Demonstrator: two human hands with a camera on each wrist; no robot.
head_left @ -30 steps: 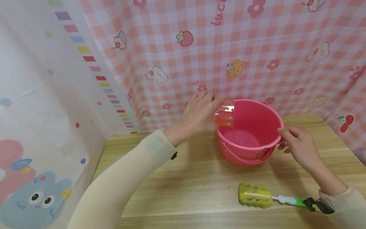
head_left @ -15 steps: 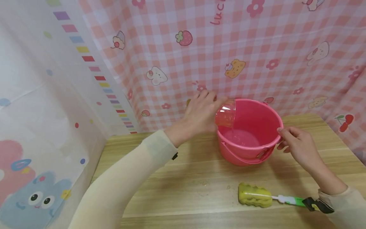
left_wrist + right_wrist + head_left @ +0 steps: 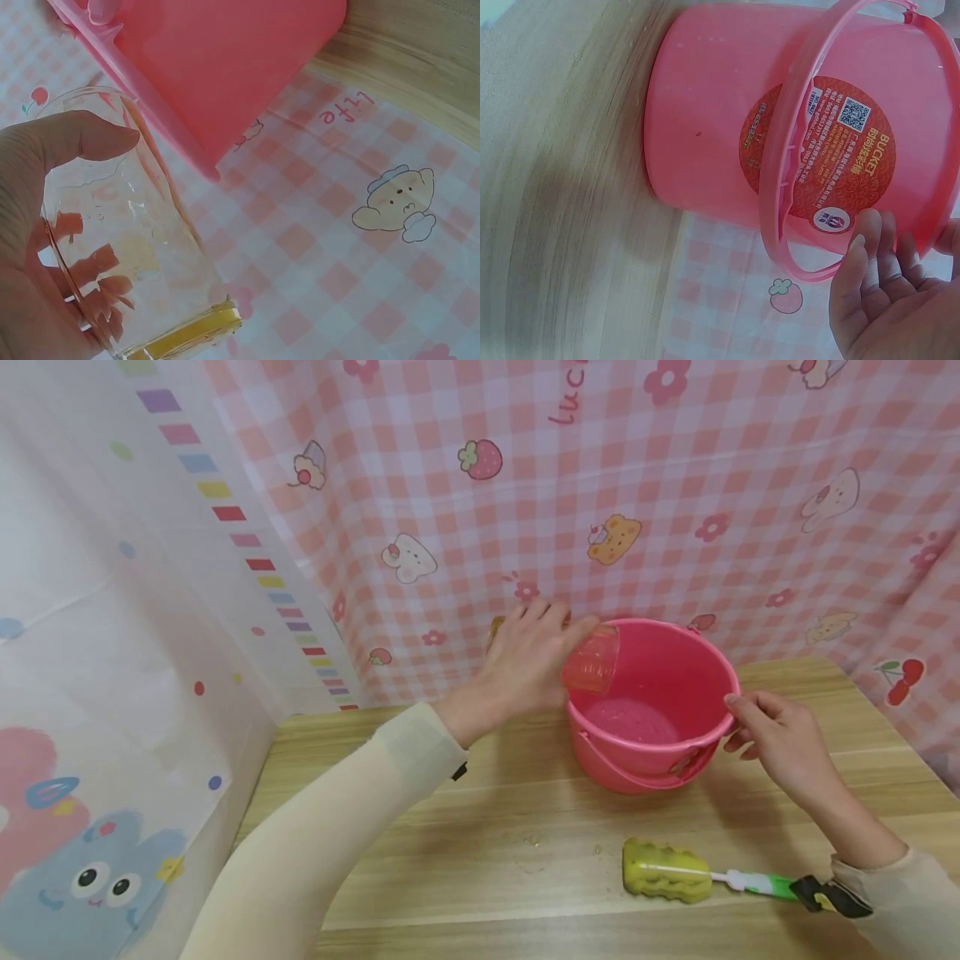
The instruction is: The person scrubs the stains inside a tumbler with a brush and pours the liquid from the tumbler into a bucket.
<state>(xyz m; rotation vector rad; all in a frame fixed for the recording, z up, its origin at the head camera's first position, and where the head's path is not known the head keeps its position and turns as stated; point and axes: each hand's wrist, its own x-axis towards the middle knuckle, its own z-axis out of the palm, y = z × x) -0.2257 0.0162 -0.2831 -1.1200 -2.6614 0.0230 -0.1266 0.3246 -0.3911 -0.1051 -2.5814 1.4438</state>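
Note:
My left hand (image 3: 525, 656) grips a clear drinking glass (image 3: 594, 662) tipped on its side, its mouth over the left rim of the pink bucket (image 3: 626, 770). In the left wrist view, thumb and fingers wrap the glass (image 3: 150, 217), whose thick base looks yellowish. A shallow layer of water (image 3: 633, 720) lies at the bucket's bottom. At the bucket's right side my right hand (image 3: 791, 743) pinches the rim between thumb and fingers. The right wrist view shows those fingers beside the lowered bucket handle (image 3: 769, 180) and a red label (image 3: 832, 150).
A yellow-green sponge bottle brush (image 3: 666, 870) lies on the wooden table (image 3: 450, 877) in front of the bucket, its handle end hidden at my right wrist. Small water drops (image 3: 532, 841) dot the wood. A pink checked cloth (image 3: 450, 510) hangs behind, touching the table's back edge.
The stream falling from the glass has thinned and no longer shows clearly; the bubbling in the bucket has calmed. The glass has tipped slightly further. My right hand stays on the rim.

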